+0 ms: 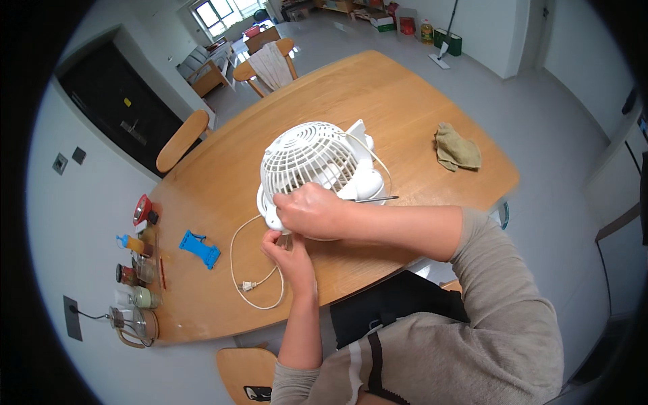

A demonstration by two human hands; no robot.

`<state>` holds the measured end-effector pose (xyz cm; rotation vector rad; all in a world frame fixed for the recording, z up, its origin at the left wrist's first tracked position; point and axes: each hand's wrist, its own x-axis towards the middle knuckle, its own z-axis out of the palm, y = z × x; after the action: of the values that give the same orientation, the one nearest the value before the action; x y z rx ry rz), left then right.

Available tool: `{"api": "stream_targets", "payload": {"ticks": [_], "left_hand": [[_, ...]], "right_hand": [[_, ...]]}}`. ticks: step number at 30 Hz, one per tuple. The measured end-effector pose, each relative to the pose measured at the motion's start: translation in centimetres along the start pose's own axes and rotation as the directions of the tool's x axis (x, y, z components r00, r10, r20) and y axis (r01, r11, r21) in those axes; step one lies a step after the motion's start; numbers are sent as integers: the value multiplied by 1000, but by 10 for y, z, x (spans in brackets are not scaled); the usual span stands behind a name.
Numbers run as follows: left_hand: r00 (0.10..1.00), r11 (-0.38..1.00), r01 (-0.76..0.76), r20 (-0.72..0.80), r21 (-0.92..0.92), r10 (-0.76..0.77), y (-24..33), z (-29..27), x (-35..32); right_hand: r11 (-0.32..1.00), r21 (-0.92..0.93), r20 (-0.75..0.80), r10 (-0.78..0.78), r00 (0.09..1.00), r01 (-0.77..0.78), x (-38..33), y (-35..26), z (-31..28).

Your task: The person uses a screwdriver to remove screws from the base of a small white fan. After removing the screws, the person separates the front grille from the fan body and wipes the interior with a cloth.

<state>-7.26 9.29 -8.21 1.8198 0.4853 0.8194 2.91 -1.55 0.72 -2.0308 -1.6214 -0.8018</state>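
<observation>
A white electric fan (312, 155) with a domed slatted grille sits tilted on the wooden table, straight ahead of me. My right hand (312, 210) is closed against the near side of the fan, where grille and rim meet; what its fingers grip is hidden. Just below, my left hand (291, 260) has thumb and bent fingers closed at the fan's lower rim. Beyond my right wrist shows a thin metal rod (376, 199) with a dark tip, like a screwdriver shaft; whether my hand holds it cannot be told. The white power cord (234, 260) loops left of my left hand, its plug (248, 286) on the table.
A blue plastic piece (200, 250) lies left of the cord. Several jars and bottles (138, 273) and a glass pot (143, 324) line the table's left edge. A crumpled brown cloth (457, 147) rests at the right. Wooden chairs (183, 142) stand around the table (391, 94).
</observation>
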Motion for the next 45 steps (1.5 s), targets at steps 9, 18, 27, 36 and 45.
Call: {"api": "stream_targets", "payload": {"ticks": [9, 18, 27, 36, 45], "left_hand": [[988, 916, 135, -19, -377, -153, 39, 5, -8], [981, 921, 109, -109, -373, -160, 13, -6, 34], [990, 929, 137, 6, -342, -144, -24, -13, 133], [980, 855, 196, 125, -480, -154, -20, 2, 160], [948, 825, 278, 281, -492, -151, -49, 4, 187]], "right_hand": [[991, -21, 26, 133, 991, -132, 5, -12, 6], [694, 493, -289, 699, 654, -524, -63, 69, -106], [304, 886, -185, 924, 335, -350, -107, 122, -109], [335, 903, -175, 857, 485, -267, -84, 138, -101], [340, 928, -162, 739, 654, -154, -54, 167, -73]]}}
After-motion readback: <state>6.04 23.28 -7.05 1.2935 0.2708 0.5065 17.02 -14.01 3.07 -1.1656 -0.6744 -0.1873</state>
